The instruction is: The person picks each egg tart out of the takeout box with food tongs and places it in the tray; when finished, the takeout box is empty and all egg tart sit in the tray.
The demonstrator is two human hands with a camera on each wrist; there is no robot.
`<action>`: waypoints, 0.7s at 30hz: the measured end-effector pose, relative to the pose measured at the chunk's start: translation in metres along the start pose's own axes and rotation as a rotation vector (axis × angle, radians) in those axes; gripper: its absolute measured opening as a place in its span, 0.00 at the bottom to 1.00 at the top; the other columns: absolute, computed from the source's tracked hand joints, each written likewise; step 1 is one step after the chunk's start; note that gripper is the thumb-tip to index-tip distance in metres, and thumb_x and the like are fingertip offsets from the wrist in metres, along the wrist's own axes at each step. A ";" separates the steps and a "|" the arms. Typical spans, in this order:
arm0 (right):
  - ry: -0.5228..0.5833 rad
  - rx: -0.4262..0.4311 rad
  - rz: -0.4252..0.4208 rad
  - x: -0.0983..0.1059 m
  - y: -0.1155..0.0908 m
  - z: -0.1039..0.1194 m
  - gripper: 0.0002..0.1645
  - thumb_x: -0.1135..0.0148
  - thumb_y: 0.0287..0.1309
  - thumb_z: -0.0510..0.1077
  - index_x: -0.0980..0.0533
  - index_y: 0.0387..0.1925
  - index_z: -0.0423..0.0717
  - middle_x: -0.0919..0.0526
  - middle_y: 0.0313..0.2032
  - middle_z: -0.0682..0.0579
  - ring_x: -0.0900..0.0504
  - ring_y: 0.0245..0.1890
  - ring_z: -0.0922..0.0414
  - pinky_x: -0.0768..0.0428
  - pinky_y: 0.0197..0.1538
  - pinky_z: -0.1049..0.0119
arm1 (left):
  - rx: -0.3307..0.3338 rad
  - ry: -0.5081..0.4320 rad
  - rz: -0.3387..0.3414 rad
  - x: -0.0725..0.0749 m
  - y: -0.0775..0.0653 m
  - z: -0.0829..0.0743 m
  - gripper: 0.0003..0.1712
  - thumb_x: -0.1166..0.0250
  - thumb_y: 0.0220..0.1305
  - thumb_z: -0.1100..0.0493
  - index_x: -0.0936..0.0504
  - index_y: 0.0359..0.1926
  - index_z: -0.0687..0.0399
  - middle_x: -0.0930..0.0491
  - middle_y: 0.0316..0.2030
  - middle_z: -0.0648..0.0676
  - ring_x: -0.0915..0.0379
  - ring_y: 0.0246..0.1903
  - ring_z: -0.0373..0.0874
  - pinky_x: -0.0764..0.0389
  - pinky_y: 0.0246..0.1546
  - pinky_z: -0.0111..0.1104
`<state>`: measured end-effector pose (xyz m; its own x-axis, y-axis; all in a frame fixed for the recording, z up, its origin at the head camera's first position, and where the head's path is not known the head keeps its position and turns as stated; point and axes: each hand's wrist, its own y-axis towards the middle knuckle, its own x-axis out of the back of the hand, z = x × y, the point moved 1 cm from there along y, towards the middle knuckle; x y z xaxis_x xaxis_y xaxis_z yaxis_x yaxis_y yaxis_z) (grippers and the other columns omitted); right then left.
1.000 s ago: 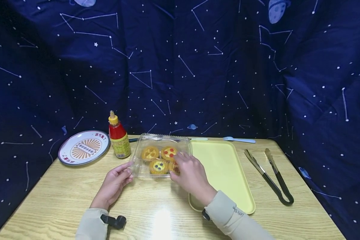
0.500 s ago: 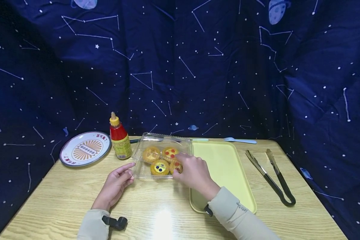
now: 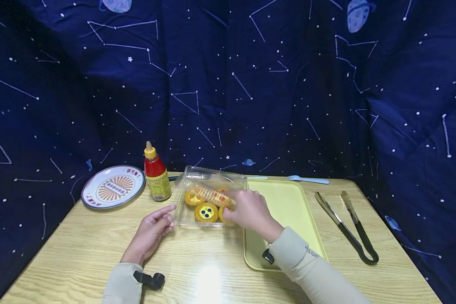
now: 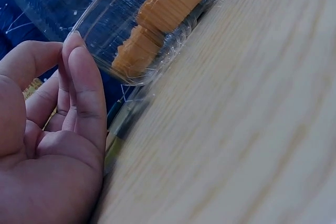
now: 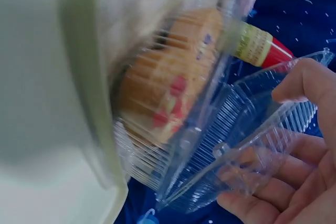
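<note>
Near the back middle of the table lies a clear plastic clamshell box with several small round tarts inside. One front tart shows dark dots on yellow; red-topped ones sit on the right, partly covered. At the box's left edge, my left hand pinches the rim between thumb and fingertips, as the left wrist view shows. My right hand grips the front edge of the ridged lid at the right, thumb on one side and fingers on the other. The lid tilts up, with a gap between it and the tray part.
A pale yellow tray stands right of the box, under my right forearm. Black-handled tongs lie further right. A red sauce bottle and a patterned plate are at the left. Behind the tray is a blue fork.
My right hand has raised the lid's front edge, so the gap above the front tarts has widened. The left hand stays at the box's left edge. The whole head view has shifted slightly.
</note>
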<state>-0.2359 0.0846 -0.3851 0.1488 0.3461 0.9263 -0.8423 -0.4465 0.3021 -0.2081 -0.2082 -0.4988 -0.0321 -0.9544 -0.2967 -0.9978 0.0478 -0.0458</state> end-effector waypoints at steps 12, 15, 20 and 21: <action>0.010 -0.032 -0.007 0.024 0.016 -0.002 0.28 0.27 0.46 0.60 0.16 0.50 0.58 0.17 0.26 0.58 0.23 0.22 0.57 0.31 0.19 0.61 | 0.012 0.002 0.005 0.002 0.000 -0.002 0.28 0.42 0.70 0.66 0.35 0.68 0.69 0.23 0.37 0.50 0.23 0.34 0.37 0.20 0.41 0.28; 0.050 -0.026 -0.049 0.028 0.021 -0.005 0.29 0.27 0.48 0.63 0.16 0.51 0.57 0.13 0.40 0.55 0.17 0.33 0.54 0.23 0.27 0.59 | 0.016 -0.011 0.014 0.002 -0.001 -0.002 0.28 0.43 0.71 0.66 0.36 0.68 0.71 0.23 0.34 0.49 0.23 0.33 0.36 0.20 0.39 0.27; 0.182 -0.029 -0.161 0.032 0.027 -0.012 0.33 0.29 0.52 0.64 0.18 0.54 0.49 0.15 0.50 0.53 0.17 0.49 0.52 0.20 0.50 0.55 | 0.015 -0.036 0.019 -0.002 -0.001 -0.001 0.27 0.45 0.71 0.67 0.37 0.68 0.73 0.23 0.30 0.48 0.24 0.30 0.36 0.21 0.36 0.26; 0.208 -0.029 -0.183 0.032 0.029 -0.014 0.34 0.29 0.52 0.64 0.19 0.55 0.47 0.16 0.51 0.52 0.18 0.51 0.51 0.21 0.53 0.55 | 0.015 -0.035 0.015 -0.003 -0.001 0.000 0.27 0.45 0.71 0.67 0.37 0.67 0.73 0.23 0.30 0.48 0.24 0.30 0.36 0.21 0.36 0.26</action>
<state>-0.2626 0.0941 -0.3499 0.1924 0.5823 0.7898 -0.8260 -0.3385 0.4508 -0.2074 -0.2056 -0.4978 -0.0451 -0.9428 -0.3302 -0.9962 0.0669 -0.0551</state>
